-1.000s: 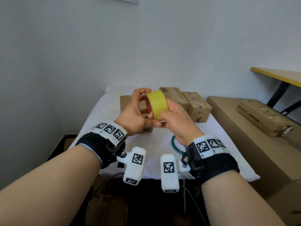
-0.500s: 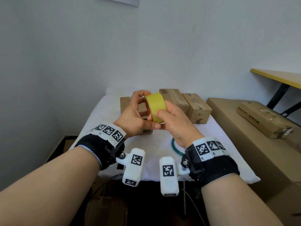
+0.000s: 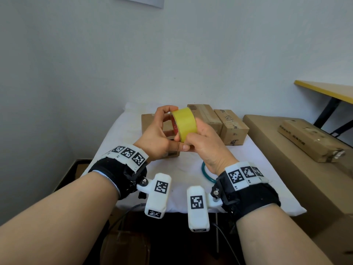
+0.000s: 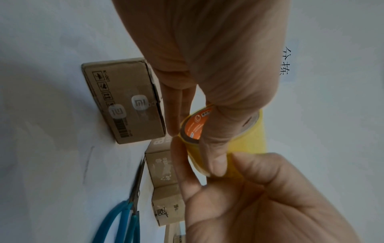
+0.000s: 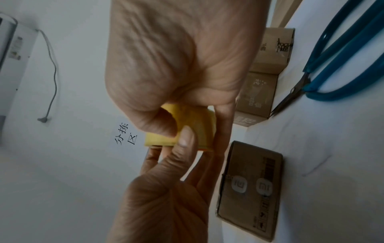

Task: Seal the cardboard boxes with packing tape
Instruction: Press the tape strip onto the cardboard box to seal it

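- We hold the roll of yellow tape (image 3: 184, 124) with both hands, raised above the white-covered table (image 3: 183, 165), in front of the boxes.
- Our left hand (image 3: 156, 137) grips the roll on its left side: the fingers curl over the top edge, and the thumb lies along the lower edge, reaching toward the right hand.
- The left wrist view shows the roll's orange-printed core (image 4: 194, 127) with left-hand fingers curled round the rim.
- Our right hand (image 3: 206, 146) grips the roll from the right and below, with curled fingers pressed on the yellow outer band.
- In the right wrist view, a right thumb tip rests on the yellow surface. We cannot tell whether a loose tape end is lifted.
- Three cardboard boxes stand on the table behind the roll: the left box (image 3: 150, 121), largely hidden by the left hand, the middle box (image 3: 205, 115) and the right box (image 3: 231, 127).
- The middle and right boxes stand side by side, touching.
- The left box carries two round logo stickers and a barcode on its near side.
- Blue-handled scissors (image 4: 124, 218) lie on the table cloth, near the boxes and below the right wrist.
- A large carton (image 3: 298, 159) stands right of the table, with a long flat box (image 3: 309, 142) lying on top.
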The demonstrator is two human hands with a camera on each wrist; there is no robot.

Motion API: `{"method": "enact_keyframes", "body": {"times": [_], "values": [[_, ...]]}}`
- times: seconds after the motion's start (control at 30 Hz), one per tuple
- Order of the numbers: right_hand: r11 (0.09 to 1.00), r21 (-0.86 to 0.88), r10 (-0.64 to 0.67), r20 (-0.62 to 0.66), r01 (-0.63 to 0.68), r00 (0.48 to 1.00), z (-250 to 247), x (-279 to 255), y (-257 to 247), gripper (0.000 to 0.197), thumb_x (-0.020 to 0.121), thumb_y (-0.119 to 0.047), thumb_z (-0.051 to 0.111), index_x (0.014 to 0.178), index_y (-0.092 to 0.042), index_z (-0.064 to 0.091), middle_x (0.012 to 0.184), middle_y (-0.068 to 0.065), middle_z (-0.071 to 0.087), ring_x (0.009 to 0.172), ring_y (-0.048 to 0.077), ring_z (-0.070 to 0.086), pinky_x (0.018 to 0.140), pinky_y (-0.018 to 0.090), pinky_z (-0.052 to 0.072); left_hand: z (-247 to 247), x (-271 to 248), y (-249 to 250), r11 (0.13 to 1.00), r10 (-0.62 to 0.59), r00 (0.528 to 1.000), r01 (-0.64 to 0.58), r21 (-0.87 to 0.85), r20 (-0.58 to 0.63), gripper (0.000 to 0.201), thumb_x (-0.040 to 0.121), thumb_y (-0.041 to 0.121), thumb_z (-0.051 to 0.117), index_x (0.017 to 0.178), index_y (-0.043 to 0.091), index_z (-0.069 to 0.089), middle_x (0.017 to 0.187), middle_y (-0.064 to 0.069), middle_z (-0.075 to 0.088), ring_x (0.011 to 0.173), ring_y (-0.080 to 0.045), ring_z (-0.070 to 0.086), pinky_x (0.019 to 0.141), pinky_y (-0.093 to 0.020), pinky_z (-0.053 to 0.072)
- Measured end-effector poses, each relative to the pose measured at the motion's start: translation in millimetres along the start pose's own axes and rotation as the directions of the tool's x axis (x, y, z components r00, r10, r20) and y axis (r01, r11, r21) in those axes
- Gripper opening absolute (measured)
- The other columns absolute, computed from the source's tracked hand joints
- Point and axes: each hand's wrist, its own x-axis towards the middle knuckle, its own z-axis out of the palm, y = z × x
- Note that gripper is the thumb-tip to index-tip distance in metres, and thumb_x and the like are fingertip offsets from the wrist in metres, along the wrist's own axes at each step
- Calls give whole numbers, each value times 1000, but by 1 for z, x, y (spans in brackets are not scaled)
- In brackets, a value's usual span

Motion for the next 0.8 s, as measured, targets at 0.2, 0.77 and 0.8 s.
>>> {"method": "enact_keyframes", "body": {"times": [0.2,0.77,0.8], "values": [[999,34,10,-39,-8,999,1,1,1,22,88,-9,60,109,-6,65,86,6,71,84,15,66,79,41,56,2,-1,2,1000,6,1000,-6,-14,4,95,63,-20,82,135,24,38,136,-3,46,107,-25,66,70,-27,58],[1000,10,-22,-48,22,999,8,5,0,37,74,-12,57,108,-2,64,80,6,70,79,14,65,76,38,53,0,-2,3,1000,15,1000,-15,-13,-7,93,64,-21,80,132,24,35,132,-1,46,93,-11,67,66,-24,56],[1000,2,-24,-48,24,999,8,5,0,35,75,-11,58,109,-2,64,80,5,70,79,14,65,76,38,53,0,-1,3,1000,15,1000,-15,-12,-9,93,64,-21,80,133,23,35,131,-1,46,92,-11,67,66,-24,56]]}}
